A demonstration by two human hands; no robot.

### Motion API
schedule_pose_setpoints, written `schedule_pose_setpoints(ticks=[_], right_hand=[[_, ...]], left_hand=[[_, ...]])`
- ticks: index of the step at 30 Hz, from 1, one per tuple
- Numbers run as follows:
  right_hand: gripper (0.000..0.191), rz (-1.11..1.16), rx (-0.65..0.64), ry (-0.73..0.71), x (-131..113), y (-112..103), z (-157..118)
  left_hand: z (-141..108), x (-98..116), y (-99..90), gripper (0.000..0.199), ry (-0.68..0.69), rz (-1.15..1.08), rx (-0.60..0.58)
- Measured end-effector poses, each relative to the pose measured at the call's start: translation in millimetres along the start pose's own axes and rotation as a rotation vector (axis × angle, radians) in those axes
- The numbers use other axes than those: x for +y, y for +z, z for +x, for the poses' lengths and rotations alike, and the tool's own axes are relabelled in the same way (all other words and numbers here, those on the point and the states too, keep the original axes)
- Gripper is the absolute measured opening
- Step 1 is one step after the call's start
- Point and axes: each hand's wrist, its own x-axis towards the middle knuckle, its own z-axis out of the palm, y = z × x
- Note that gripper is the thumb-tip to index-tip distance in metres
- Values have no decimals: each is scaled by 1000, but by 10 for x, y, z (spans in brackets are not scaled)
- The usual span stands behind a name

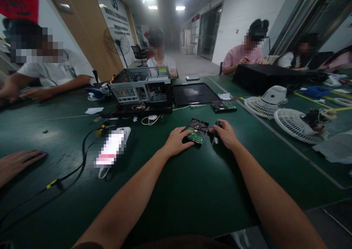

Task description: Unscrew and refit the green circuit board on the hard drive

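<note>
A hard drive (200, 126) lies on the green table in front of me, its green circuit board facing up. My left hand (176, 140) grips it at its left side, fingers over the board and thumb along the near edge. Just right of the drive, my right hand (226, 134) is closed around a small screwdriver (213, 140) whose thin shaft points down towards the table. The screwdriver tip is apart from the drive. Farther back sits a second hard drive (224, 106), board side up.
An opened computer case (141, 91) stands back left, beside a black side panel (194, 94). White fan parts (295, 124) lie on the right. A phone (114, 146) and a black cable (84, 150) are left, near another person's hand (20, 164). Several people sit around the table.
</note>
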Motion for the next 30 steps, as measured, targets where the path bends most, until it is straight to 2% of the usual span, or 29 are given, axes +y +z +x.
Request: schedule_pose_setpoints(ticks=[5, 10, 20, 26, 30], right_hand=[[56, -143, 45, -111, -3, -22, 6], [64, -312, 97, -213, -113, -33, -50], [61, -246, 152, -354, -294, 99, -191], [62, -235, 153, -515, -457, 246, -396], [60, -267, 119, -547, -475, 332, -460]], left_hand=[[16, 7, 23, 59, -7, 21, 1], [19, 34, 27, 58, -11, 70, 30], [31, 18, 16, 59, -116, 131, 96], [35, -37, 42, 59, -104, 36, 94], [35, -63, 63, 58, -89, 26, 113]])
